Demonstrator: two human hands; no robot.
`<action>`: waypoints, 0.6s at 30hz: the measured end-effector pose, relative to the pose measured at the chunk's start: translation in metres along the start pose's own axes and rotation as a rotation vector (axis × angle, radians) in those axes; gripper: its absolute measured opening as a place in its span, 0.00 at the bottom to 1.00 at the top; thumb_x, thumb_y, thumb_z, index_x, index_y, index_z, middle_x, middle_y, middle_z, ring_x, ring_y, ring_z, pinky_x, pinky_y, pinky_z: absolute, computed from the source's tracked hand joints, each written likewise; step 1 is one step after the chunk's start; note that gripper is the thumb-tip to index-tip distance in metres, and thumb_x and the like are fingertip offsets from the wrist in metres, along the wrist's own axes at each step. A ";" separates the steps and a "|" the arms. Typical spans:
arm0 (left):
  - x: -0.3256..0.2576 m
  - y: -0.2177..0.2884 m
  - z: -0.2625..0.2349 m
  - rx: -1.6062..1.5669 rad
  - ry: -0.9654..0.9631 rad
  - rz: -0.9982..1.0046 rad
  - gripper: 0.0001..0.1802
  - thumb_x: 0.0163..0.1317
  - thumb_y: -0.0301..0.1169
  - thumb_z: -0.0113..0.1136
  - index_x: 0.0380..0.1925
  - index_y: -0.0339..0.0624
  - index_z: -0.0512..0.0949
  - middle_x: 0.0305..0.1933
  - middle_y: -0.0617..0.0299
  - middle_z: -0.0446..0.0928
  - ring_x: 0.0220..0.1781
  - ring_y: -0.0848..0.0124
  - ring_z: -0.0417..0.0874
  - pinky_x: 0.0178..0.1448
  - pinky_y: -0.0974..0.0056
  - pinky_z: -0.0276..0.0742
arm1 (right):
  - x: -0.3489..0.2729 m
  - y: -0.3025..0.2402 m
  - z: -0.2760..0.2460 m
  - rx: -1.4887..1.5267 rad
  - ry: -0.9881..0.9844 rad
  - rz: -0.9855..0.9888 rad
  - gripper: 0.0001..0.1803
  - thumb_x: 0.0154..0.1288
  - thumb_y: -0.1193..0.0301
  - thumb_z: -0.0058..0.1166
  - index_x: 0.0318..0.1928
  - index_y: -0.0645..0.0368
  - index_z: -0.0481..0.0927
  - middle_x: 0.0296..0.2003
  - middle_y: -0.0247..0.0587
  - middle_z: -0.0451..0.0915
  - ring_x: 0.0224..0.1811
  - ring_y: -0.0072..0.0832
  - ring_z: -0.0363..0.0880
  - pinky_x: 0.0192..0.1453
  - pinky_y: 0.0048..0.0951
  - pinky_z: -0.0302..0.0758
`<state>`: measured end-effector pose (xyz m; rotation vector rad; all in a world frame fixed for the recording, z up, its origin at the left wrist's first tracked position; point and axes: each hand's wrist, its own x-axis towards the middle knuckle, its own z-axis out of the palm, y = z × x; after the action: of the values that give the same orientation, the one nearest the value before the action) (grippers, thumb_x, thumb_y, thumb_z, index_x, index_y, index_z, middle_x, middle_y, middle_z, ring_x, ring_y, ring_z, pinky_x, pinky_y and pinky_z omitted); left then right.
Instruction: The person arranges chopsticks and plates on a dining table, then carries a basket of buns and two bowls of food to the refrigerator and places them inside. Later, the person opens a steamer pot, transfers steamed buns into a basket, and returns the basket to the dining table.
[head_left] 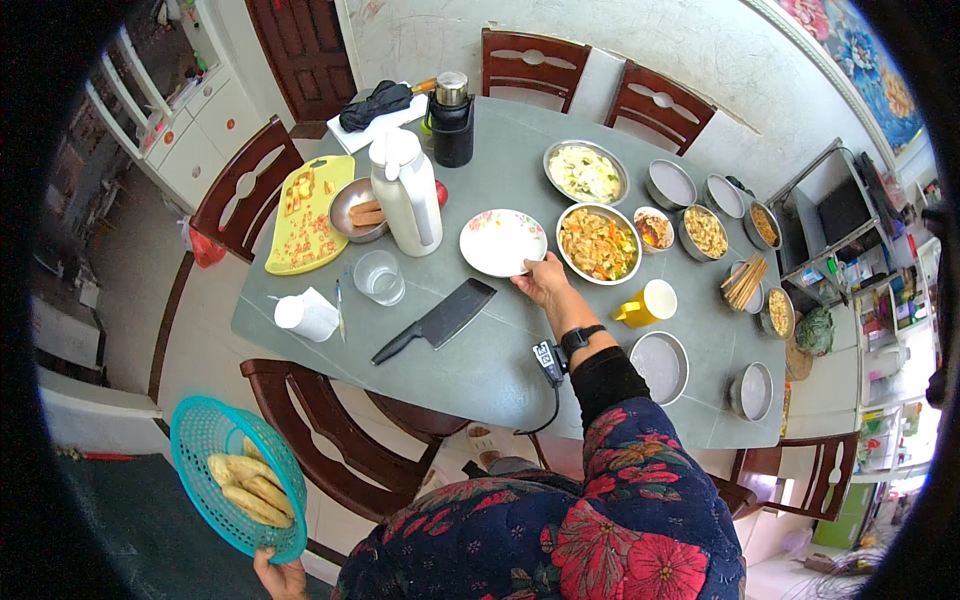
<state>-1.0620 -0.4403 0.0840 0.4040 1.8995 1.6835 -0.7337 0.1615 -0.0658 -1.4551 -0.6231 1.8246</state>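
Observation:
My left hand point(279, 575), at the lower left, is closed on the rim of a teal plastic basket point(187, 465). The basket is tilted, and several long pale-yellow pieces point(250, 485) lie in it; their kind is unclear. Stretched over the table, my right hand point(545, 280) pinches the near-right rim of a white plate point(500, 245) with a floral edge. Nothing lies on that plate. A black cleaver point(445, 317) rests just in front of it. To the right of the plate is a bowl of cooked food with vegetables point(600, 245).
Left on the grey table point(480, 375) stand a white jug point(408, 195), a glass point(379, 278), a metal bowl point(345, 205) and a yellow cutting board point(300, 255). Rightward are a yellow mug point(650, 302), chopsticks point(743, 284) and several bowls. Wooden chairs point(310, 440) surround the table.

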 end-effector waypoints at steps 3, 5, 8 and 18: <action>0.003 -0.007 -0.017 -0.493 0.256 -0.430 0.20 0.61 0.28 0.53 0.52 0.29 0.71 0.45 0.50 0.77 0.42 0.62 0.79 0.44 0.62 0.80 | 0.017 -0.002 0.009 0.096 -0.039 -0.017 0.23 0.67 0.80 0.43 0.61 0.58 0.57 0.40 0.55 0.77 0.26 0.38 0.82 0.20 0.27 0.82; 0.005 -0.014 -0.030 -0.603 0.217 -0.505 0.20 0.61 0.28 0.51 0.53 0.30 0.71 0.47 0.49 0.76 0.44 0.60 0.78 0.48 0.59 0.80 | 0.028 -0.002 0.012 0.129 -0.095 0.000 0.25 0.66 0.81 0.44 0.62 0.58 0.56 0.41 0.56 0.77 0.29 0.39 0.83 0.22 0.27 0.82; 0.010 -0.023 -0.041 -0.658 0.087 -0.501 0.23 0.60 0.29 0.52 0.55 0.31 0.70 0.53 0.48 0.74 0.50 0.56 0.76 0.55 0.57 0.77 | 0.036 -0.002 0.012 0.172 -0.122 0.040 0.26 0.65 0.81 0.45 0.63 0.59 0.57 0.42 0.55 0.77 0.30 0.38 0.83 0.22 0.27 0.82; 0.010 0.015 0.024 -0.643 0.177 -0.414 0.25 0.56 0.23 0.51 0.56 0.34 0.68 0.54 0.52 0.73 0.55 0.58 0.76 0.55 0.58 0.76 | -0.001 0.017 -0.042 0.846 0.163 -0.032 0.18 0.65 0.69 0.52 0.51 0.65 0.68 0.42 0.50 0.77 0.36 0.39 0.81 0.31 0.34 0.81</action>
<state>-1.0584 -0.4131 0.0949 -0.3738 1.3142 1.9444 -0.6967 0.1470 -0.0885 -0.9755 0.2097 1.6115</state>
